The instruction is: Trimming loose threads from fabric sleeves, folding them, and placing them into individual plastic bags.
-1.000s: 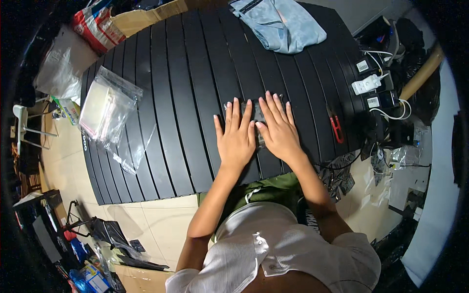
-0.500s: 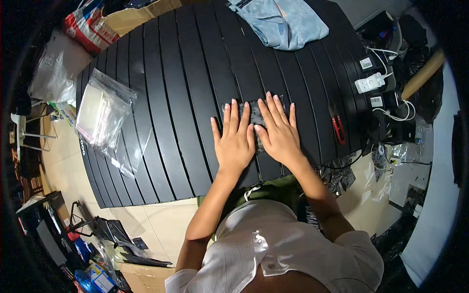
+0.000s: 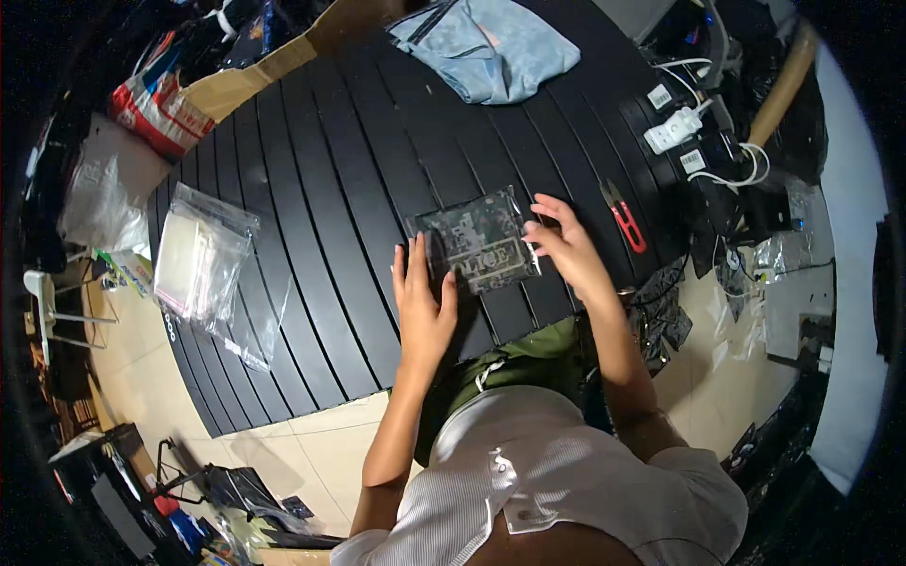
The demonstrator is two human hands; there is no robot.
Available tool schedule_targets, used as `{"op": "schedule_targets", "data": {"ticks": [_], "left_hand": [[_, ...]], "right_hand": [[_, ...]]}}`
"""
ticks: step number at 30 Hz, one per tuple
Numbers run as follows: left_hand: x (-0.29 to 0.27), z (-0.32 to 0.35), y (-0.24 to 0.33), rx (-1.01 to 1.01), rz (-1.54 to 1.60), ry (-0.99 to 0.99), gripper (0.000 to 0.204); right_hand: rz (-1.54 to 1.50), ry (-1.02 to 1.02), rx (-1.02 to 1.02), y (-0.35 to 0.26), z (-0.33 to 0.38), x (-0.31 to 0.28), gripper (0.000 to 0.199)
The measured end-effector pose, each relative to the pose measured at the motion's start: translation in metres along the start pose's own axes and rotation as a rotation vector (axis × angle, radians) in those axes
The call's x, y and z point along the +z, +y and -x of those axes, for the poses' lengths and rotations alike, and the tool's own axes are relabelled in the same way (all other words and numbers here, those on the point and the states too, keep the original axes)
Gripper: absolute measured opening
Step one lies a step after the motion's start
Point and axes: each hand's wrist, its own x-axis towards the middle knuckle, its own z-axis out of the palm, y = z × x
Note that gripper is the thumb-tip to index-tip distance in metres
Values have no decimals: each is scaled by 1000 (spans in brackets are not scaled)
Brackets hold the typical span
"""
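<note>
So the flat dark-camo packet in clear plastic [image 3: 479, 247] sits kinda longways left-to-right on the black slatted tabletop [image 3: 321, 189], left hand [image 3: 425, 316] uncurled at its left edge, right hand [image 3: 574, 255] half-curled opposite, can't tell if pinching.

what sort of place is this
Probably a small, cluttered workroom, perhaps in a home: a black slatted table holds clear plastic bags, red-handled snips and a flat camouflage-patterned item in clear wrap.

Blue cloth [image 3: 505, 61] lies folded; red-handled snips [image 3: 621, 209] point away.
</note>
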Motion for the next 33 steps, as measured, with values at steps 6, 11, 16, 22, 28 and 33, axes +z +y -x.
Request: {"op": "schedule_targets", "data": {"ticks": [6,11,16,22,28,33], "left_hand": [[-3,5,17,-129,397,-56,55],[2,13,16,-314,899,61,55],[34,18,65,-386,1098,-271,60],[101,27,148,-55,1015,-740,55],[118,42,154,0,970,-943,45],[117,45,133,-152,939,-936,38]], "right_hand": [[130,-31,-73,10,0,9,60],[19,-111,-47,10,16,4,31],[-260,-31,-49,-11,90,-76,26],[-221,574,-83,-29,198,-168,29],[-312,847,-335,114,207,-237,36],[1447,746,-58,352,219,-267,30]]}}
